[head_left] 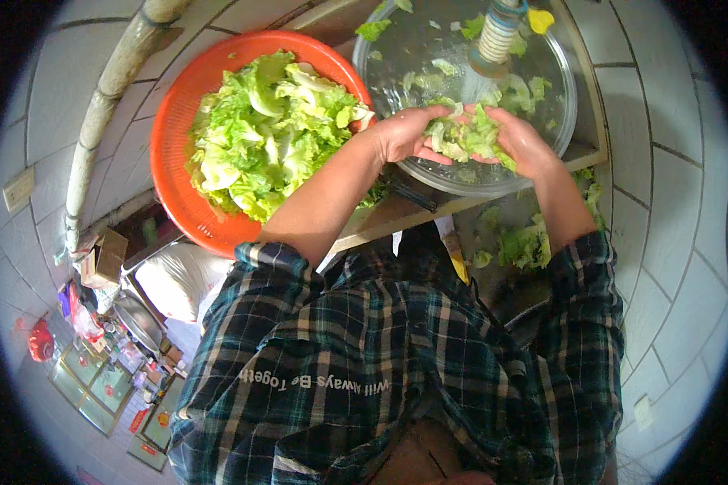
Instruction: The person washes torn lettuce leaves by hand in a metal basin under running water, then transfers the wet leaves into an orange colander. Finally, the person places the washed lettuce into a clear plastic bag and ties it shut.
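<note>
My left hand [409, 134] and my right hand [517, 140] hold wet lettuce pieces [470, 136] between them, over the near part of a large clear basin [569, 130]. Water streams from a ribbed tap hose [495, 42] just beyond my fingers. Loose lettuce bits float in the basin's water. To the left of my left hand stands an orange plastic colander [176, 121] heaped with torn lettuce leaves [273, 133].
More lettuce leaves [525, 245] lie low on the right, beneath my right forearm. A counter edge [370, 227] runs in front of me. White wall tiles [631, 109] rise on the right; a pipe [106, 91] climbs at the left. A white sack [173, 282] lies behind the colander's near side.
</note>
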{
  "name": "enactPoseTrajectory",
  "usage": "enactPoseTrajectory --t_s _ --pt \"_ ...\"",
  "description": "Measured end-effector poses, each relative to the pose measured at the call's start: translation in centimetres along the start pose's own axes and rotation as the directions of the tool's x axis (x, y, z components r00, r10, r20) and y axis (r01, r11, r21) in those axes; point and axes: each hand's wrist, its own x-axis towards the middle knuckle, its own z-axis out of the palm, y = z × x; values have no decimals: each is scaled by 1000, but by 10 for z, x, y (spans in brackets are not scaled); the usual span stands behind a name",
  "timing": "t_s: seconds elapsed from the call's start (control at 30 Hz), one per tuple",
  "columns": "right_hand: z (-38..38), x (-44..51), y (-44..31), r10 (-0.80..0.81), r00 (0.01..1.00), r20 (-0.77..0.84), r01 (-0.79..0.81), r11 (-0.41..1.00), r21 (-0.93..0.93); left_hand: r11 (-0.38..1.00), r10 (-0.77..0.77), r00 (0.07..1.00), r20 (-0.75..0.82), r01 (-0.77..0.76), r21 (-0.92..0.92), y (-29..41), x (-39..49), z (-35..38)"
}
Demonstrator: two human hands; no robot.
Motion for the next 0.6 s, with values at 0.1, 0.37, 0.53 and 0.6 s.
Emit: enactPoseTrajectory --t_s 0.1,0.37,0.53,0.6 --pt "43 -12 -15 -138 990 39 137 990 29 986 162 980 -113 -155 65 12 -43 -2" --pt "221 17 -4 -731 584 354 775 632 26 815 527 732 -432 -293 499 28 -237 -52" --pt "244 34 19 -723 600 343 637 173 -751 -45 942 240 -236 784 619 12 -284 -81" --pt "203 42 18 -794 499 347 761 210 -613 138 954 65 -293 770 623 9 -273 -73"
